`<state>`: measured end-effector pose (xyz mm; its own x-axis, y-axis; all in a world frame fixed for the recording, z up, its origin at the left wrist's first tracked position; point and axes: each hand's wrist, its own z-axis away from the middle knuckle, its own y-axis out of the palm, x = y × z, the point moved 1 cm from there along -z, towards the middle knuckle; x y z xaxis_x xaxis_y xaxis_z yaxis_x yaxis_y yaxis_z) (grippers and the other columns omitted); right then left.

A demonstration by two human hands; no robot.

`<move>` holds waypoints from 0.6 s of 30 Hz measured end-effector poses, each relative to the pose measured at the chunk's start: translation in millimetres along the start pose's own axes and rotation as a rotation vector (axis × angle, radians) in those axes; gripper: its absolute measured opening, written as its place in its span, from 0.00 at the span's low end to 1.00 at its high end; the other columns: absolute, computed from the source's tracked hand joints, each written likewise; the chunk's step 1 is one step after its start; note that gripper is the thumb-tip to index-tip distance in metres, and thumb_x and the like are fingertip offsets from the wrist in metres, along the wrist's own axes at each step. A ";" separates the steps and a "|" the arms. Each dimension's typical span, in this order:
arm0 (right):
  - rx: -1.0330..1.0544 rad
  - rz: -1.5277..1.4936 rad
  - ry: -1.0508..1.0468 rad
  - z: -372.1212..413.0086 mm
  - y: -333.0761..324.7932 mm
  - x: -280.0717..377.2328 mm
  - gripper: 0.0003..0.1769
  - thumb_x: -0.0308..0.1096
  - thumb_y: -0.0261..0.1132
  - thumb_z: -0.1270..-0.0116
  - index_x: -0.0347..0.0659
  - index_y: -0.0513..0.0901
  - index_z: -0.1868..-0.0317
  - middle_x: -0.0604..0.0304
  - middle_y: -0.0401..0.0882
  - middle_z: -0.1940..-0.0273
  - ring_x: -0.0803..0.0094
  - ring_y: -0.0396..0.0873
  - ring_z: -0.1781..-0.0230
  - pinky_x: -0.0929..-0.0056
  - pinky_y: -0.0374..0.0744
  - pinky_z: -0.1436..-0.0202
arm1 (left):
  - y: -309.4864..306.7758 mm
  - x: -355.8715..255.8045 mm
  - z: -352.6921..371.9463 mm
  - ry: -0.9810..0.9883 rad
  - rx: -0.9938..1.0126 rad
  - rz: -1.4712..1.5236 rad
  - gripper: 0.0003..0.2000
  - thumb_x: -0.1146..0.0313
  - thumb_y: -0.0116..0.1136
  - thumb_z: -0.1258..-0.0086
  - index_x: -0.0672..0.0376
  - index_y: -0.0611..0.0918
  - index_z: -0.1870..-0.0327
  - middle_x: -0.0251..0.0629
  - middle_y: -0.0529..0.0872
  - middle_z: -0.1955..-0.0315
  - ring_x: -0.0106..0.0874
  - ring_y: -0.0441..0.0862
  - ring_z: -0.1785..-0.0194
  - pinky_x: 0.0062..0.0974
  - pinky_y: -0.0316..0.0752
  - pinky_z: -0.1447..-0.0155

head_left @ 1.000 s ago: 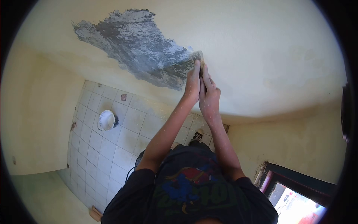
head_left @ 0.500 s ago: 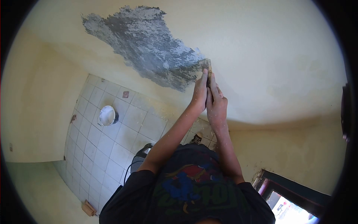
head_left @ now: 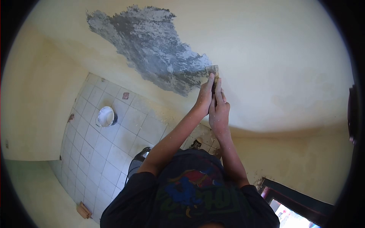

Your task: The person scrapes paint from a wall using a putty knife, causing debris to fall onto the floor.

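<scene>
Both hands are closed together around a scraper (head_left: 212,69) with a flat, worn blade. My left hand (head_left: 205,94) grips it from the left, thumb up along the handle. My right hand (head_left: 219,110) wraps it from the right, fingers pointing toward the blade. Most of the handle is hidden in the hands. The blade meets the cream wall (head_left: 266,49) at the lower right edge of a rough grey bared patch (head_left: 152,47). White specks dot both forearms.
On the tiled floor (head_left: 93,142) stands a white-lined bucket (head_left: 106,116). A brown block (head_left: 84,210) lies at the lower left, by the wall. Paint flakes lie along the wall's foot. A dark-framed opening (head_left: 300,197) is at lower right, and a shoe (head_left: 196,143) shows below my arms.
The scraper and both hands have shifted slightly down and right in view. The camera has turned a little, so the floor and bucket appear slightly farther left.
</scene>
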<state>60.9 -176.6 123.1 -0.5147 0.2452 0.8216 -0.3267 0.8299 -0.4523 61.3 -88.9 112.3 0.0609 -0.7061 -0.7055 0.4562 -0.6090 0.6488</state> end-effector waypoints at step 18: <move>0.023 0.122 -0.119 -19.5 -9.0 21.3 0.35 0.22 0.55 0.33 0.47 0.59 0.26 0.38 0.74 0.43 0.42 0.79 0.56 0.54 0.79 0.54 | 14.1 -25.3 -4.6 0.095 -0.045 -0.066 0.28 0.37 0.42 0.27 0.57 0.72 0.68 0.39 0.76 0.79 0.32 0.75 0.80 0.32 0.75 0.71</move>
<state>68.3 -169.1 151.4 -0.6419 0.2813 0.7133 -0.2730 0.7854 -0.5555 70.3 -77.9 137.9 0.1118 -0.6262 -0.7716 0.5012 -0.6350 0.5879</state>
